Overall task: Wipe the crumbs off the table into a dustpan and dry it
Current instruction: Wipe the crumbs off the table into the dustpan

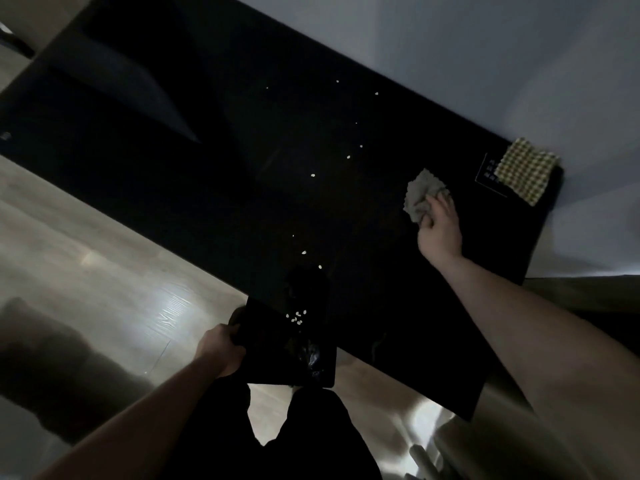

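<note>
A black table point(214, 174) runs slantwise across the view. Several pale crumbs point(313, 175) lie scattered over its middle. My right hand point(440, 230) presses a crumpled grey cloth point(420, 195) on the table's right part. Below the near table edge my left hand point(221, 351) grips a black dustpan point(277, 355), whose lip sits against the edge. A small heap of crumbs point(297, 317) lies in the dustpan. A yellow checked cloth point(523, 169) lies folded at the table's far right corner.
A pale wall point(485, 64) stands behind the table. Light wooden floor point(104, 271) spreads to the left and below. My dark-trousered legs point(294, 438) stand under the dustpan. A dark label or card point(486, 173) lies partly under the checked cloth.
</note>
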